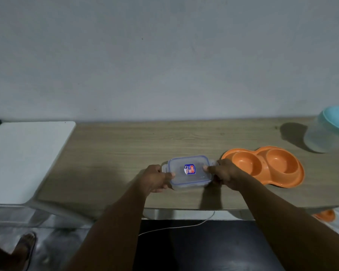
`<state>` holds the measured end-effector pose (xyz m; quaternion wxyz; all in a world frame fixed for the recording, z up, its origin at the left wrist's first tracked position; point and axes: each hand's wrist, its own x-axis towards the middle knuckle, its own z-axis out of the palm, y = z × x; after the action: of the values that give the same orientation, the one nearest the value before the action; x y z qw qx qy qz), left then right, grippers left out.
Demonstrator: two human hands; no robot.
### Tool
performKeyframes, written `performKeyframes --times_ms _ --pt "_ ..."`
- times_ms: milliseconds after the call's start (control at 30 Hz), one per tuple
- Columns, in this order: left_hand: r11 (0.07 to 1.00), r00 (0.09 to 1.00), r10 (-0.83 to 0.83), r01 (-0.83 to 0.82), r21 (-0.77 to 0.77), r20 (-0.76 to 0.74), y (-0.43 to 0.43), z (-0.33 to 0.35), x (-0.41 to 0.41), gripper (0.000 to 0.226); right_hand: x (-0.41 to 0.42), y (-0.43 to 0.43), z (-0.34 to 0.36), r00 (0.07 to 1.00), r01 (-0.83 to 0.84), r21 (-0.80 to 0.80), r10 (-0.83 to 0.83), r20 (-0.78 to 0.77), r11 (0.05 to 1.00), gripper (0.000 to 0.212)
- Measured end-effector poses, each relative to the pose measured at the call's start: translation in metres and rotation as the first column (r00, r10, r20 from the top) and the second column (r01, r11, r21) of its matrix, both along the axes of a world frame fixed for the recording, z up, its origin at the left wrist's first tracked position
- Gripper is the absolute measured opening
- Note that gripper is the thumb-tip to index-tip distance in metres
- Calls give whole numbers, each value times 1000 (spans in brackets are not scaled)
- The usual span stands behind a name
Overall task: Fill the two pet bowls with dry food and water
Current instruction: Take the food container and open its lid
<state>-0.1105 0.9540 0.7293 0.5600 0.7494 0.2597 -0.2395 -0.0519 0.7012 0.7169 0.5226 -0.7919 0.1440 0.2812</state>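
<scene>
A clear rectangular food container [188, 179] with a blue-rimmed lid and a small label sits mid-table. My left hand [155, 178] grips its left end and my right hand [226, 174] grips its right end, thumbs on the lid. The lid's side flaps stick out. What the container holds cannot be made out. Just right of it lies an orange double pet bowl [266, 165]; both of its wells look empty.
The wooden table [115, 153] runs along a grey wall. A white surface [24, 157] adjoins it on the left. A round clear tub with a teal lid [329, 132] stands at the far right. A white cable [174, 227] and an orange object [324, 215] lie below the table edge.
</scene>
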Motion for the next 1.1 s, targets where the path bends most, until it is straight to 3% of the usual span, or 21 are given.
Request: performKeyframes --times_ms 133,267,333,400,467,567,600,700,800,900,967,1100 --pt "981 968 -187 193 22 -170 1 9 4 34 0 3 16 998 -52 -60 55 41 997 36" --pt "888 839 -410 457 55 -357 -4 12 6 52 14 23 33 949 -37 -359 146 281 932 14" --pt "890 862 -389 443 109 -324 -6 13 8 69 15 35 33 925 43 -365 101 367 930 20" --pt "937 938 -281 314 152 -203 -6 14 12 80 7 44 31 910 100 -283 28 414 954 38" --pt "968 981 -184 192 163 -64 -6 11 17 65 -5 48 24 893 171 -246 -45 448 954 51" --pt "985 991 -126 121 124 37 -10 4 25 26 -27 49 5 934 254 -147 -203 295 956 37" --pt "988 992 -119 115 107 32 -12 2 26 21 -34 49 0 945 280 -62 -264 191 958 30" --pt "994 991 -110 111 16 -77 -15 2 23 23 -43 46 -6 930 362 44 -364 54 931 42" --pt "984 959 -166 146 -100 -230 -15 1 11 27 -38 35 4 959 278 8 -278 47 960 42" --pt "968 945 -170 106 -230 -279 -20 -6 -2 25 -35 25 14 988 157 -8 -157 -2 988 42" --pt "957 961 -147 79 -279 -233 -23 -9 -7 22 -33 22 16 989 147 9 -147 -20 989 43" --pt "977 987 -137 120 -174 -88 -23 -6 -4 29 -35 20 24 986 161 -2 -161 46 987 38"
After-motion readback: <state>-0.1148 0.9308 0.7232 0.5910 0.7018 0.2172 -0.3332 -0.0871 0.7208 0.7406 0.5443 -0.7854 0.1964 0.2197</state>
